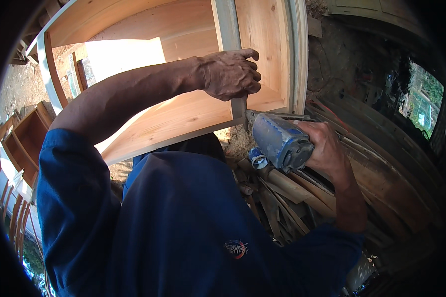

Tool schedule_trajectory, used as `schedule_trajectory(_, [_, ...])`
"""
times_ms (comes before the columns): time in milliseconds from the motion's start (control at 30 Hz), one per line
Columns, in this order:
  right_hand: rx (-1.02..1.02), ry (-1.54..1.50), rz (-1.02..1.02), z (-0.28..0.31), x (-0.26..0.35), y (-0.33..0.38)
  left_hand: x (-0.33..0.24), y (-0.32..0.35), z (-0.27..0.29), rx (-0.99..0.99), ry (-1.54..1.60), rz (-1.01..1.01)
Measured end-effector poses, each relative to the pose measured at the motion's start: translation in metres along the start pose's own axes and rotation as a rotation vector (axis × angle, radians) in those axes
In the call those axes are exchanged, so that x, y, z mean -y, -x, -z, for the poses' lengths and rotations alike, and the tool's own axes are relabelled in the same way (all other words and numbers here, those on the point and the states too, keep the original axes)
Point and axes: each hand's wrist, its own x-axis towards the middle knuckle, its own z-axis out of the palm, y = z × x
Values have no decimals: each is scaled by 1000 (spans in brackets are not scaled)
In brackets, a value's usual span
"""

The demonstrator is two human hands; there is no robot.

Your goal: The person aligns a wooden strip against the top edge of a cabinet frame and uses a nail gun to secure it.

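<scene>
A pale wooden cabinet frame (178,126) lies in front of me, with a grey-edged divider board (229,24) running across it. My left hand (231,74) is over this board, its fingers curled around it; the palm side is hidden. A blue, scuffed nail gun (278,141) is in my right hand (322,143), which is closed round its grip. The gun's nose meets the frame's near edge, close to the board's lower end. Whether the nose presses on the wood or only hovers there, I cannot tell.
Below the nail gun lies a heap of loose wood strips (287,190), with a small blue-and-white round object (258,159) nearby. Long boards (381,173) are stacked at the right. Another brown wooden frame (29,133) stands at the far left.
</scene>
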Motion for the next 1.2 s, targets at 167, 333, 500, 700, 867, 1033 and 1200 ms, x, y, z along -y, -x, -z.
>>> schedule_trajectory(167, [30,-11,-28,2,2,-2,0,1,-2,-27,16,-4])
schedule_trajectory(333, [27,-36,-77,4,7,0,2,1,-3,-50,47,-7])
schedule_trajectory(500, [99,-52,-151,7,8,-2,0,1,-1,-19,26,4])
schedule_trajectory(700, [-14,-39,-15,-1,5,0,1,-2,-1,-23,-6,-9])
schedule_trajectory(867, [-8,23,8,-6,2,12,-1,-2,2,-34,-30,2])
schedule_trajectory(1033, [-129,-185,-177,13,18,29,-2,-5,11,96,-39,10])
schedule_trajectory(1200, [-130,-497,-418,13,17,47,21,14,49,7,-62,183])
